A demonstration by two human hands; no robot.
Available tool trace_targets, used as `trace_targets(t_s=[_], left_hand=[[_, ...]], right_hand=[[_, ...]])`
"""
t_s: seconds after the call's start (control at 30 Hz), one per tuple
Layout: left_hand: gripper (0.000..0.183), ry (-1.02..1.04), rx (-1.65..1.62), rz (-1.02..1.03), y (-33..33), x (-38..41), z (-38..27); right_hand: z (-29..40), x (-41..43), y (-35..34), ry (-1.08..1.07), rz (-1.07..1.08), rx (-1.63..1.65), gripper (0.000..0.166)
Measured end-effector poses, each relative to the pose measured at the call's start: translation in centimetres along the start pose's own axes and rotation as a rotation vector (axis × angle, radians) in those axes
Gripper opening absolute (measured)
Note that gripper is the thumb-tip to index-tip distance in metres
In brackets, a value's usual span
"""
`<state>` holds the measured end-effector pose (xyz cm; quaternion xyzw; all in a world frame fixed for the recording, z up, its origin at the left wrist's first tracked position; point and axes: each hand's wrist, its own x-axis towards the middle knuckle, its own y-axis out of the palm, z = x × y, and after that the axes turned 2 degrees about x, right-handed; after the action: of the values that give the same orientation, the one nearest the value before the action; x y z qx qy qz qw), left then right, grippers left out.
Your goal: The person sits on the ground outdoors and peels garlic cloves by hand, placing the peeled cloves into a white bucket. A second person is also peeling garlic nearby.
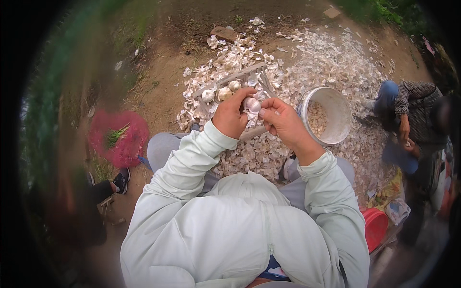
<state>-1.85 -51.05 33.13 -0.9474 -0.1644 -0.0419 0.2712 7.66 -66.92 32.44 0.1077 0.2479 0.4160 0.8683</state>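
Observation:
My left hand (pixel 231 114) holds a garlic bulb (pixel 251 105) between thumb and fingers, out in front of my knees. On the bulb's right side, the thumb and forefinger of my right hand (pixel 282 120) pinch its papery skin (pixel 251 115). Behind my left hand are several whole garlic bulbs (pixel 225 94), lying beside the far bar of a wooden frame (pixel 236 77). Much of that frame is hidden by my hands. A white bucket (pixel 330 122) with peeled garlic cloves (pixel 317 120) inside is just right of my right hand, its mouth tilted towards me.
Garlic skins (pixel 324 57) cover the ground ahead and to the right. A brick (pixel 225 34) lies at the back. At left is a pink mesh bag (pixel 119 138) with green stalks on it. Another person (pixel 414 108) sits at right, near a red bucket (pixel 375 228); someone's shoe (pixel 122 180) shows at left.

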Motion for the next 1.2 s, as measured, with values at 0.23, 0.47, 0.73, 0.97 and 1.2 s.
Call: trace_targets(t_s=[0.23, 0.47, 0.73, 0.97, 1.2], left_hand=[[0.044, 0.044, 0.134, -0.085, -0.4, -0.3, 0.5], [0.039, 0.170, 0.347, -0.105, -0.4, 0.0, 1.2], [0.042, 0.279, 0.343, -0.042, 0.4, 0.0, 1.0], [0.036, 0.213, 0.376, 0.036, 0.7, -0.6, 2.3], [0.030, -0.016, 0.061, 0.037, 0.0, -0.9, 2.8]], right_hand=[[0.3, 0.3, 1.0, -0.011, 0.012, 0.010, 0.023], [0.2, 1.0, 1.8, -0.010, -0.015, -0.111, 0.025], [-0.7, 1.3, 1.1, 0.010, -0.059, -0.224, 0.025], [-3.6, 2.6, 0.8, -0.078, -0.115, -0.309, 0.024], [-2.5, 2.3, 0.7, 0.065, -0.079, -0.127, 0.022]])
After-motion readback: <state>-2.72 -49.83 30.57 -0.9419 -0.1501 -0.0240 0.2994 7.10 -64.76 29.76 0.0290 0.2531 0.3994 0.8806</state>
